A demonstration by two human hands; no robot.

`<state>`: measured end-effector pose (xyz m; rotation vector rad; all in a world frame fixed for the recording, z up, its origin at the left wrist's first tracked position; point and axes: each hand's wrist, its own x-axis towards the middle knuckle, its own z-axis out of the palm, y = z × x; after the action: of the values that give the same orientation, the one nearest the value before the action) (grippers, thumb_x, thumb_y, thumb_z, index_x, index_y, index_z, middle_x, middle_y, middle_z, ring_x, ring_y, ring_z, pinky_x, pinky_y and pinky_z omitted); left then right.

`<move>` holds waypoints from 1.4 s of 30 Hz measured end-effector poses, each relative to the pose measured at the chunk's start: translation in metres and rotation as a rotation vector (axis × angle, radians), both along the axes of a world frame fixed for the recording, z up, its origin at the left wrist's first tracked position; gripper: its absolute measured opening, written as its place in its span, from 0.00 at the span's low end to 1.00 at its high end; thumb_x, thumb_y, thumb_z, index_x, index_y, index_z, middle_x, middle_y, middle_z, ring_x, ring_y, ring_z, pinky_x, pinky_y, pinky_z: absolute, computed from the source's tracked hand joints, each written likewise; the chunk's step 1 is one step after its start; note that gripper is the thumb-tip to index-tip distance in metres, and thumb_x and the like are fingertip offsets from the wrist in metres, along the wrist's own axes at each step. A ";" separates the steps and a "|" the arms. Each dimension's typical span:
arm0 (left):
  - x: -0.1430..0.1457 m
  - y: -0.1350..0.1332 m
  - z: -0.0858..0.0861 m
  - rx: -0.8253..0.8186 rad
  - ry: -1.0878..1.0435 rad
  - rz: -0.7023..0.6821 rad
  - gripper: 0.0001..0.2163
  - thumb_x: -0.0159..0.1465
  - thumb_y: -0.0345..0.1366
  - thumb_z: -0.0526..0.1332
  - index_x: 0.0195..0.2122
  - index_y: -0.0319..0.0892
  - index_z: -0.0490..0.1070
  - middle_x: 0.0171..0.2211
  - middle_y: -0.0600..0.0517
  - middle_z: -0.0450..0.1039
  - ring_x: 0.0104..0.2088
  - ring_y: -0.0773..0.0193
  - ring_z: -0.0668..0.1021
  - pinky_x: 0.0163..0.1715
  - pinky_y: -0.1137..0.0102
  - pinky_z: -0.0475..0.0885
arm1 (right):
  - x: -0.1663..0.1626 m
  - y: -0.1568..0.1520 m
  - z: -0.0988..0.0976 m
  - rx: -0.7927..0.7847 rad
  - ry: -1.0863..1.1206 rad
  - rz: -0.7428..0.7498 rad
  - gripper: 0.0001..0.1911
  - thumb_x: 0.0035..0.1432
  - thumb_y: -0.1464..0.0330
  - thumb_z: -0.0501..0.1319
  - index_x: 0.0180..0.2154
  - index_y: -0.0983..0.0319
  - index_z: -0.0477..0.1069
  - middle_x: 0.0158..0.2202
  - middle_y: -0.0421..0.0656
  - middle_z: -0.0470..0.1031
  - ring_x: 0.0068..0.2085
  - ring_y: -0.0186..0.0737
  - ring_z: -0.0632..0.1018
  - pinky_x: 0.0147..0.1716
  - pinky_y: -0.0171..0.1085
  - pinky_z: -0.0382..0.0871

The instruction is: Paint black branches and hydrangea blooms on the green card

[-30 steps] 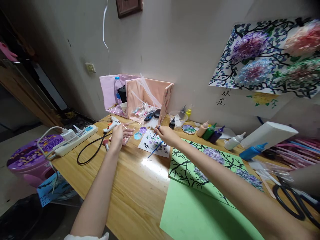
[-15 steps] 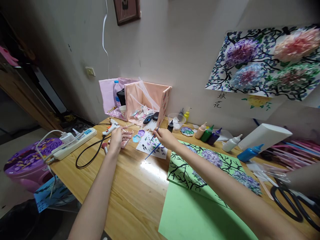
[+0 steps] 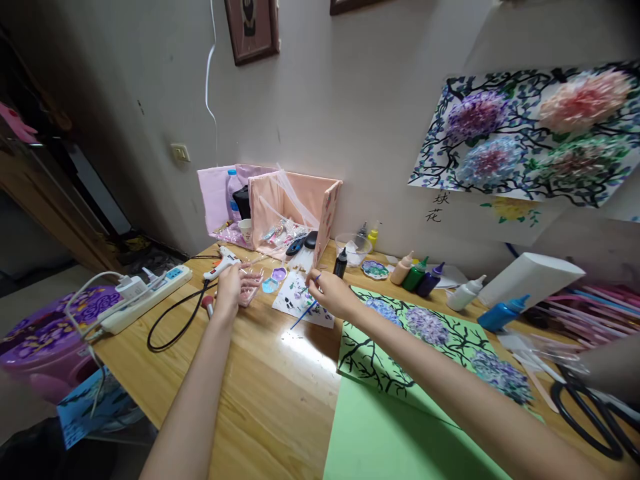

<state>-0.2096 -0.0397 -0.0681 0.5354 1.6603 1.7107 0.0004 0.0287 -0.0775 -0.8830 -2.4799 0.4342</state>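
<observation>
My right hand (image 3: pixel 330 292) pinches a thin blue paintbrush (image 3: pixel 306 309) over a white sheet (image 3: pixel 296 303) smeared with purple and green paint. My left hand (image 3: pixel 231 290) lies with fingers stretched out on a clear pink plastic piece (image 3: pixel 249 295), just left of small purple and blue paint cups (image 3: pixel 274 279). A green board painted with black branches and purple flowers (image 3: pixel 425 337) lies under my right forearm.
A white glue gun (image 3: pixel 221 261), its black cord and a power strip (image 3: pixel 145 292) lie at the left. A pink open box (image 3: pixel 295 210), paint bottles (image 3: pixel 416 273), a white block (image 3: pixel 530 279) and black scissors (image 3: pixel 595 417) line the back and right. Plain green paper (image 3: pixel 400 437) lies near me.
My right hand has drawn back slightly toward me with the brush, over the paint-smeared sheet. My left hand stays on the pink plastic piece. The view has tilted up a little.
</observation>
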 end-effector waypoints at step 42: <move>0.057 0.008 -0.004 -0.055 -0.008 -0.367 0.11 0.58 0.34 0.53 0.37 0.33 0.69 0.18 0.48 0.73 0.13 0.66 0.73 0.11 0.79 0.62 | 0.080 -0.037 -0.008 0.137 -0.007 -0.009 0.07 0.57 0.75 0.54 0.35 0.62 0.70 0.34 0.43 0.73 0.38 0.39 0.71 0.36 0.35 0.62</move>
<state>-0.1523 -0.0318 -0.0720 0.7547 1.4901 1.3943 0.0804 -0.0083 -0.0857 -0.8418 -2.4775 0.2545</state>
